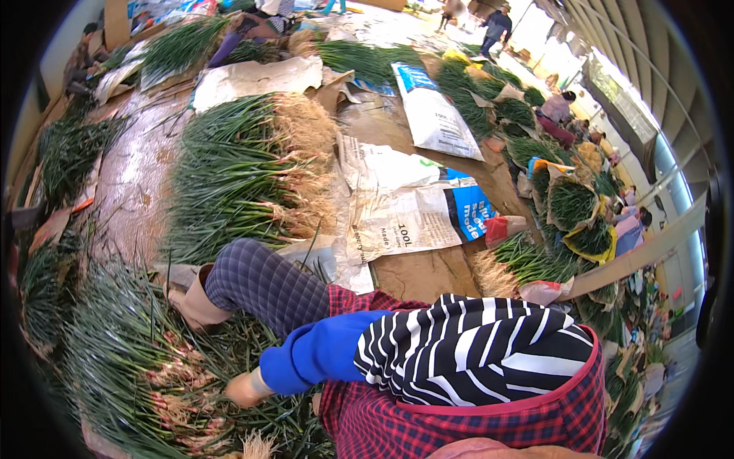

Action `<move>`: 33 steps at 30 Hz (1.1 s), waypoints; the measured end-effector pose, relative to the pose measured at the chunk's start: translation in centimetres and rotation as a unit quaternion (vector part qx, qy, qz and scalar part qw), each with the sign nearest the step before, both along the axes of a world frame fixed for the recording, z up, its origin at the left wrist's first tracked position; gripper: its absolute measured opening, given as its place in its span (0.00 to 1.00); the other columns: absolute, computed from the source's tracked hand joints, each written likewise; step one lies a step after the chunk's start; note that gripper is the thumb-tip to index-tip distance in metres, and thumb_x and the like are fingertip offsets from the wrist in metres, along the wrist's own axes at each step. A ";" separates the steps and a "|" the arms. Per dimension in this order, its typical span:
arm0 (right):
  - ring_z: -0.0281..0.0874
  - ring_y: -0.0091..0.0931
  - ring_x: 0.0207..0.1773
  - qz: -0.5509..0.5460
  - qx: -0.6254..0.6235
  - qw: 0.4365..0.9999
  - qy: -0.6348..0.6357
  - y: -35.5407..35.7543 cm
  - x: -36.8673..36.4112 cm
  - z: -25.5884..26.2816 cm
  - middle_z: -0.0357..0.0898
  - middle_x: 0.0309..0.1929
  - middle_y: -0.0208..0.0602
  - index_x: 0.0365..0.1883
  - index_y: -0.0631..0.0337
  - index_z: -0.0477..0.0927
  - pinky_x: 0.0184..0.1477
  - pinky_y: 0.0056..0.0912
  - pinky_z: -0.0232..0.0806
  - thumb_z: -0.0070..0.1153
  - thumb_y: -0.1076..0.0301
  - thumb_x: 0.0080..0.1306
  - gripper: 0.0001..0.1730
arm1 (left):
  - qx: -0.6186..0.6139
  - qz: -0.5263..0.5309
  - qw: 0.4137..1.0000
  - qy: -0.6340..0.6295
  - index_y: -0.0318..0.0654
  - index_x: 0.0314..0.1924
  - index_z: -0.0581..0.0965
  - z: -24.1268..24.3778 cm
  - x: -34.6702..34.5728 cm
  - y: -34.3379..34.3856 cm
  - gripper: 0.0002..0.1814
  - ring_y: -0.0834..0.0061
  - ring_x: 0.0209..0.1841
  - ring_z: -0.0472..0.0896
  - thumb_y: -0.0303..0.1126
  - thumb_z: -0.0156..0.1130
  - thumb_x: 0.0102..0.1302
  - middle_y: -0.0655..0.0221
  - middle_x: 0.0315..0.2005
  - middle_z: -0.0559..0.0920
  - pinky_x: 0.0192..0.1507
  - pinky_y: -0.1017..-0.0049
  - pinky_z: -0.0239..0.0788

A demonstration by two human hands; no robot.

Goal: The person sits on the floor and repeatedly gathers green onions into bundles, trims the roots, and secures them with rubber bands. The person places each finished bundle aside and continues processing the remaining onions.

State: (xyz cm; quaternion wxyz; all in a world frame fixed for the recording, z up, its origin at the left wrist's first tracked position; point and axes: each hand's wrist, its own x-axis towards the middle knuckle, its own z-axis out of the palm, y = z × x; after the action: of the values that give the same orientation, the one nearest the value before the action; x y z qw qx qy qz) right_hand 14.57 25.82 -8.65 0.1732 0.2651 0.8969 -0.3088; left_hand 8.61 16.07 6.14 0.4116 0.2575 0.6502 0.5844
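Observation:
My right hand (245,390), below a rolled blue sleeve (321,350), reaches down to a heap of spring onions (126,367). It is nearest the pinkish bulb ends, and its fingers are too blurred and hidden to show a grip. I cannot make out my left hand; a small skin-coloured patch shows at the edge of my checked apron (367,419). Loose green leaves (292,424) lie under the arm. Pale roots (258,446) stick up at the bottom edge. My bent leg in quilted trousers (264,284) ends in a beige boot (200,304) beside the heap.
Past my knee, rows of spring onions (229,166) lie with roots to one side. Flattened printed sacks (401,212) and a white-and-blue sack (436,115) cover wet floor. Wrapped bundles (573,201) and seated people (556,117) line the right; a person (497,28) stands at the back.

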 end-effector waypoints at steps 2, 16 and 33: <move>0.79 0.38 0.37 0.097 0.039 0.993 -0.047 -1.2 4.0 0.2 0.82 0.36 0.43 0.34 0.62 0.82 0.38 0.44 0.71 0.54 0.59 0.59 0.15 | 0.005 -0.038 0.999 -0.006 0.31 0.50 0.70 0.0 1.0 1.1 0.17 0.71 0.40 0.76 0.36 0.46 0.69 0.64 0.39 0.76 0.45 0.73 0.70; 0.70 0.29 0.20 -0.011 -0.369 0.910 0.186 -4.4 1.2 13.7 0.74 0.21 0.38 0.28 0.69 0.79 0.23 0.35 0.62 0.52 0.62 0.60 0.15 | 0.062 -0.142 0.986 -0.058 0.33 0.46 0.71 0.7 2.5 4.4 0.14 0.71 0.38 0.76 0.36 0.48 0.68 0.64 0.36 0.76 0.43 0.73 0.70; 0.69 0.31 0.24 0.022 -0.296 0.936 0.191 -5.2 4.4 14.0 0.77 0.24 0.39 0.27 0.65 0.78 0.26 0.35 0.64 0.53 0.64 0.60 0.11 | 0.133 -0.133 0.970 -0.154 0.34 0.41 0.72 2.6 -1.0 4.0 0.11 0.71 0.36 0.76 0.35 0.51 0.67 0.65 0.33 0.76 0.41 0.74 0.71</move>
State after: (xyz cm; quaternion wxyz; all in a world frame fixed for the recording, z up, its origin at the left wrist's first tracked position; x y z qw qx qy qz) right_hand 19.00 20.64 5.38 0.0757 0.1182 0.7867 -0.6012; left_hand 7.66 20.07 8.76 0.5431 0.3014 0.4556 0.6377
